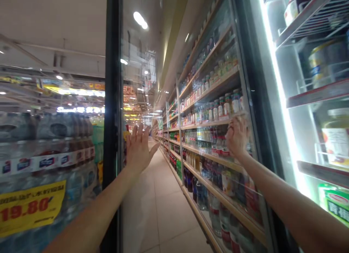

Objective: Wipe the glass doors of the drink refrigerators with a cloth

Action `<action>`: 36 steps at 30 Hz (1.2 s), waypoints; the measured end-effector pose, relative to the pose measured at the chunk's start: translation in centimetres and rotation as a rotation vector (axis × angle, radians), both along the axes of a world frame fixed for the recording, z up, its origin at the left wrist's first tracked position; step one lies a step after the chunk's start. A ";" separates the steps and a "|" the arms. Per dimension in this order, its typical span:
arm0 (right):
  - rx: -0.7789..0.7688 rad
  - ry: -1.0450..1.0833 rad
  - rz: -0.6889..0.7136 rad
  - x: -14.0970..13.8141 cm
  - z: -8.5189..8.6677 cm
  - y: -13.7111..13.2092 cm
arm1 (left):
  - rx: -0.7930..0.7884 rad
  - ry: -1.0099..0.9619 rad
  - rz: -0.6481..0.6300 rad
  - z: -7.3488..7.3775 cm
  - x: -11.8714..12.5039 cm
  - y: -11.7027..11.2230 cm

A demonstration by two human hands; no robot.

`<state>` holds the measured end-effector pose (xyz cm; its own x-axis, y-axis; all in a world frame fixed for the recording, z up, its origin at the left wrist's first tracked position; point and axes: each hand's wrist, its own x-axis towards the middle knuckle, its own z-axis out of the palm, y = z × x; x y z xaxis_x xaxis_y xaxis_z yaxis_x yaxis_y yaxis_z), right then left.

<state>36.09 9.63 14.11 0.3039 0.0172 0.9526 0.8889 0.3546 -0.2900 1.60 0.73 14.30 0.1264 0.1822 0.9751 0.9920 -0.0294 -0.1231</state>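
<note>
Press glass door [177, 100] mid-frame evenly with left hand [138, 149], fingers apart, and right hand [237, 135], curled, closure unclear.

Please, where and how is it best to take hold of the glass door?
Probably by the black frame along its left edge, with the left hand coming from the left: this edge is upright and narrow, and stands away from the lit shelves, while the glass offers only a flat surface.
</note>
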 end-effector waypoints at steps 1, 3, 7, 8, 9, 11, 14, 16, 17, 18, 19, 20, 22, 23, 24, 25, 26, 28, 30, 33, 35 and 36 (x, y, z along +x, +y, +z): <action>-0.007 0.094 -0.005 0.2 0.7 0.1 | -0.016 -0.008 0.007 0.5 -0.1 0.0; -0.017 0.098 0.005 -0.9 1.7 -0.1 | -0.060 -0.007 0.021 1.3 -0.2 0.1; 0.016 -0.432 0.076 -6.8 1.5 -1.4 | -0.089 0.022 0.052 1.6 -0.3 -0.1; 0.033 -0.581 0.089 -7.9 1.2 -1.7 | -0.093 0.032 0.060 1.6 -0.3 -0.2; 0.047 -0.683 0.095 -8.5 1.0 -1.8 | -0.095 0.039 0.070 1.5 -0.3 -0.2; 0.051 -0.688 0.088 -8.0 0.9 -1.7 | -0.089 0.045 0.088 1.4 -0.4 -0.2; 0.014 -0.260 0.041 -4.8 1.9 -0.9 | -0.066 0.052 0.096 1.2 -0.4 -0.1; -0.008 -0.018 0.016 -3.2 3.1 -0.5 | -0.073 0.049 0.092 1.2 -0.3 0.0; -0.014 0.014 0.011 -3.2 3.5 -0.5 | -0.080 0.045 0.089 1.3 -0.3 0.0; -0.016 -0.021 0.013 -3.7 3.7 -0.6 | -0.082 0.039 0.087 1.3 -0.3 0.0; -0.014 -0.108 0.020 -4.8 3.7 -0.9 | -0.083 0.037 0.085 1.3 -0.3 0.0; -0.009 -0.227 0.031 -6.2 3.4 -1.2 | -0.081 0.041 0.084 1.3 -0.4 0.0; 0.020 -0.530 0.063 -9.4 2.4 -2.0 | -0.075 0.057 0.083 1.3 -0.4 0.0; 0.041 -0.666 0.078 -10.7 1.8 -2.4 | -0.073 0.062 0.085 1.3 -0.4 -0.1; 0.061 -0.768 0.090 -11.5 1.2 -2.5 | -0.072 0.065 0.088 1.3 -0.4 -0.1; 0.074 -0.828 0.096 -11.8 0.8 -2.6 | -0.073 0.063 0.093 1.3 -0.4 -0.2; 0.079 -0.833 0.095 -11.5 0.6 -2.5 | -0.078 0.056 0.099 1.3 -0.4 -0.2; 0.068 -0.672 0.083 -9.3 0.7 -1.9 | -0.100 0.036 0.110 1.3 -0.1 -0.4; 0.054 -0.373 0.067 -6.4 1.7 -1.0 | -0.128 0.019 0.118 1.4 0.2 -0.6; 0.056 -0.048 0.047 -4.2 3.4 -0.3 | -0.155 0.002 0.114 1.5 0.6 -0.9; 0.053 -0.066 0.052 -5.4 3.6 -0.6 | -0.155 -0.005 0.102 1.5 0.6 -1.0; 0.047 -0.140 0.066 -6.7 3.4 -1.0 | -0.148 -0.006 0.094 1.4 0.6 -0.9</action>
